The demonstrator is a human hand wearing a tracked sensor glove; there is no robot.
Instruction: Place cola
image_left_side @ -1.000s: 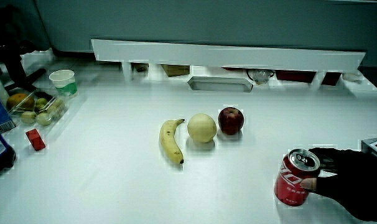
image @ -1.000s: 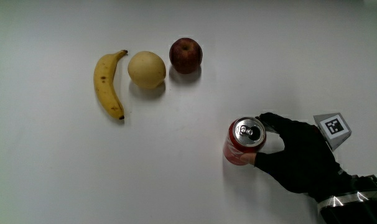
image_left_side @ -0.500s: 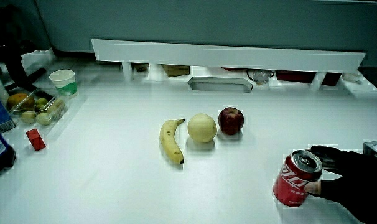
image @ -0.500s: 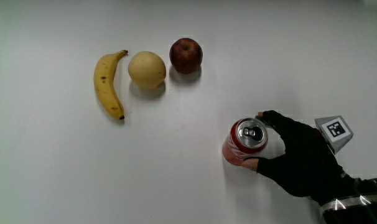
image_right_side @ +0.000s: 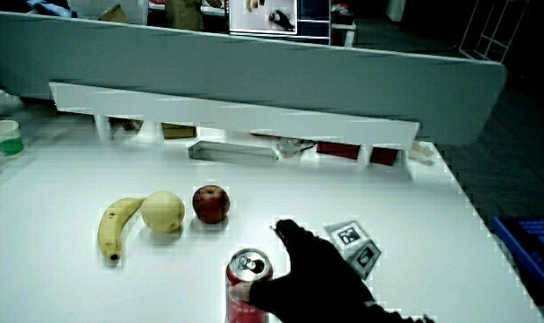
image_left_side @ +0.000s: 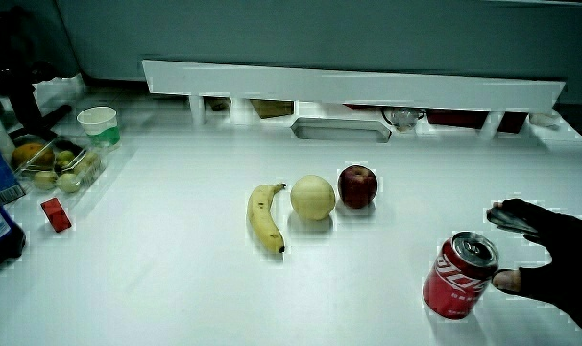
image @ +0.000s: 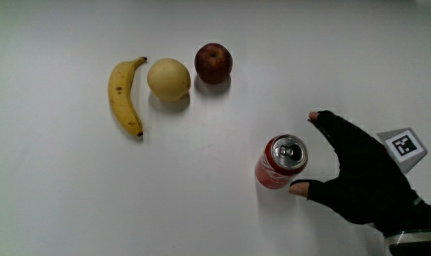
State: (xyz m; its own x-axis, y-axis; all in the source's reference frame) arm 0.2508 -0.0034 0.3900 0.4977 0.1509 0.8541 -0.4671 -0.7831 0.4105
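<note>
A red cola can (image: 281,162) stands upright on the white table, nearer to the person than the fruit row; it also shows in both side views (image_left_side: 461,277) (image_right_side: 247,287). The gloved hand (image: 311,153) is beside the can, open, with its fingers spread around the can and not gripping it. The thumb tip is close to the can's lower side, and the forefinger points away from the person. In both side views the hand (image_left_side: 499,248) (image_right_side: 270,260) holds nothing.
A banana (image: 123,96), a pale round fruit (image: 168,79) and a red apple (image: 213,62) lie in a row. In a side view a cup (image_left_side: 97,126), a fruit box (image_left_side: 56,163), a red block (image_left_side: 55,213) and a metal tray (image_left_side: 339,128) sit near the partition (image_left_side: 349,85).
The hand has let go of the cola can: its fingers opened and drew back from the can, which stays standing in the same spot.
</note>
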